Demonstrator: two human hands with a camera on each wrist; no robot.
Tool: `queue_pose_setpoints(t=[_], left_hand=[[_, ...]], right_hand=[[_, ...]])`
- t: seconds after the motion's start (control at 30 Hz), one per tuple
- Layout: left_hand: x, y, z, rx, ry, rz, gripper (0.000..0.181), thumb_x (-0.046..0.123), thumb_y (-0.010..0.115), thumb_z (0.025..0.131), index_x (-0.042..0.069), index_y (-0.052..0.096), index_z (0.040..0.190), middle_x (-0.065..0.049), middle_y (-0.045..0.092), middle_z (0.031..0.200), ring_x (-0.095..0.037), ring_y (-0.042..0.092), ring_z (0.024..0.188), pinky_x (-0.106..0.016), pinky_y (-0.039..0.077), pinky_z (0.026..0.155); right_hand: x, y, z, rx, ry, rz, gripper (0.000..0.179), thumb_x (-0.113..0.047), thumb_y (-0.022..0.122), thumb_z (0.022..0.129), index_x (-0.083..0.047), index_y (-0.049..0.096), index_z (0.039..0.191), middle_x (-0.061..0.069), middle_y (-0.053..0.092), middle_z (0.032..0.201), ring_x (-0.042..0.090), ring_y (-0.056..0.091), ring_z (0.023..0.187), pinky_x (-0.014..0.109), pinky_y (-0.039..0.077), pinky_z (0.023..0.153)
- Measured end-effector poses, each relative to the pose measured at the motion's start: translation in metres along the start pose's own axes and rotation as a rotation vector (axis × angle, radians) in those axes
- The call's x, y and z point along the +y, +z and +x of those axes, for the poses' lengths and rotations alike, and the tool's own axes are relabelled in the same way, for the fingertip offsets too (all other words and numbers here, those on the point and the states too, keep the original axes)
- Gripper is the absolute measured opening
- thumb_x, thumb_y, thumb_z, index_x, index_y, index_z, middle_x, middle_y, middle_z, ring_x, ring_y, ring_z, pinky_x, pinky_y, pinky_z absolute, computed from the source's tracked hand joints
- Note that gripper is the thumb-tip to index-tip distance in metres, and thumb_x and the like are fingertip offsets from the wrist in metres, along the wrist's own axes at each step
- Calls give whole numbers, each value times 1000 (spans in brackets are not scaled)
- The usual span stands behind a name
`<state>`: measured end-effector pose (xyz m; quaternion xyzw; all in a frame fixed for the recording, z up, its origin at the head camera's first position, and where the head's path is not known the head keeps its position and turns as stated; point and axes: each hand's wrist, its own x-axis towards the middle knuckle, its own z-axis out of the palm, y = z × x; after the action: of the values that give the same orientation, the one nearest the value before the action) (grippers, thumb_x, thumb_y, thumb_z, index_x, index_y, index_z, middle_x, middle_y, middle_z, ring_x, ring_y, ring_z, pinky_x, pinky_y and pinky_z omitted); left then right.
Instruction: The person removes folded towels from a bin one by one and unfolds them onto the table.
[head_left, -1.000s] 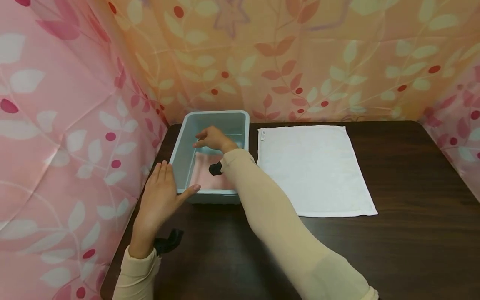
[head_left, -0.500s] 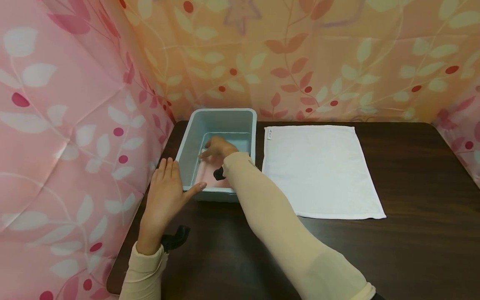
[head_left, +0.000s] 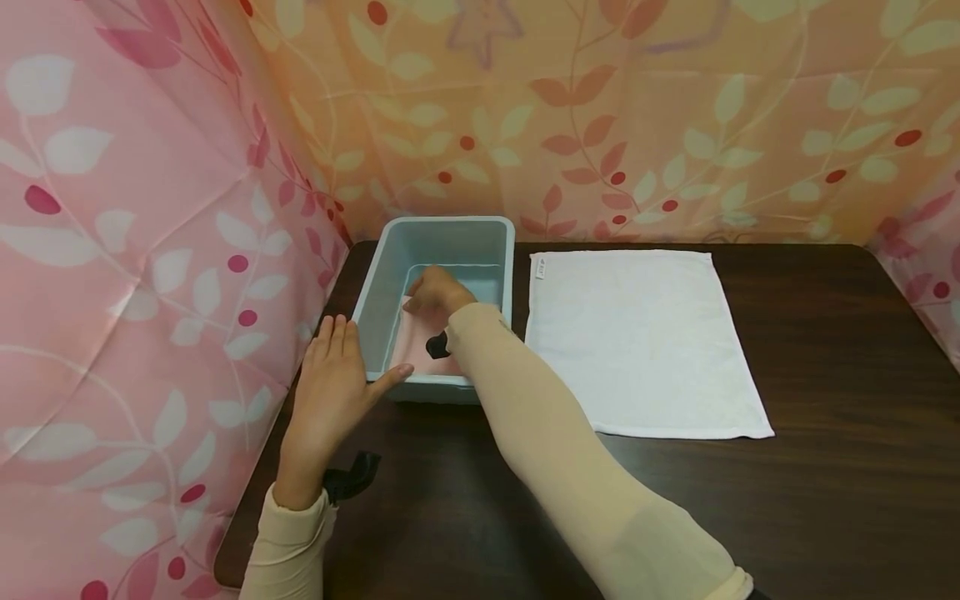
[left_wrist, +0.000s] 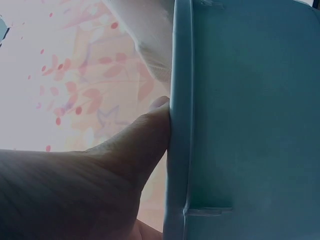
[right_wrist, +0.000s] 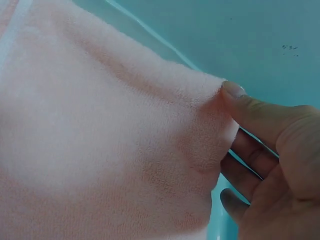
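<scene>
**Right hand pinches the pink cloth inside the basin**

The pink cloth [right_wrist: 100, 125] lies in the near part of the grey-blue basin [head_left: 461, 237], its pile showing plainly in the right wrist view. The right hand [head_left: 438, 290] reaches down inside and has it by a corner, thumb on top and fingers bent underneath, the grip nearly closed.

The left hand [head_left: 330, 392] is spread and holds nothing in its grasp: its fingers lie straight and together beside the basin's near left corner, with the thumb stretched out along the near rim (the left wrist view shows that thumb touching it).

The basin stands towards the far left of the dark table [head_left: 840, 350]. Just to its right, a white towel [head_left: 637, 342] lies flat, a small label [head_left: 540, 267] at its far left corner. Behind the table hangs an orange drape [head_left: 600, 108] patterned with leaves; a pink drape [head_left: 150, 208] covers the left side.
</scene>
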<state>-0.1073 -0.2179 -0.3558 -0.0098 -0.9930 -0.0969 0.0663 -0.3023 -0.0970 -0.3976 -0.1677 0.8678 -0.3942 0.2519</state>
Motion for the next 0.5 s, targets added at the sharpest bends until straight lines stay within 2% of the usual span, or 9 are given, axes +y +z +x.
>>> queue_pose_setpoints(t=[0.1,0.27,0.5], left_hand=[[1,0,0,6,5,0,100,58,66,86,-17,36,144,-35,33,153,-51,24,147,-65,22,119],[3,-1,0,-3,3,1,100,59,66,86,-17,35,144,-35,32,154,-51,23,148,-64,22,119],[3,-1,1,-15,-6,-2,102,60,64,87,-18,33,145,-36,31,154,-50,21,149,-63,21,120]], right_hand=[[0,-1,-2,29,-24,7,31,-18,72,90,-8,72,120,7,70,125,24,60,123,35,50,104],[1,-3,-3,37,-18,54,27,-19,73,90,-10,75,114,7,71,122,24,61,121,36,51,103],[-5,-8,3,39,-72,8,28,-23,74,88,-10,76,113,5,72,121,21,62,119,31,51,102]])
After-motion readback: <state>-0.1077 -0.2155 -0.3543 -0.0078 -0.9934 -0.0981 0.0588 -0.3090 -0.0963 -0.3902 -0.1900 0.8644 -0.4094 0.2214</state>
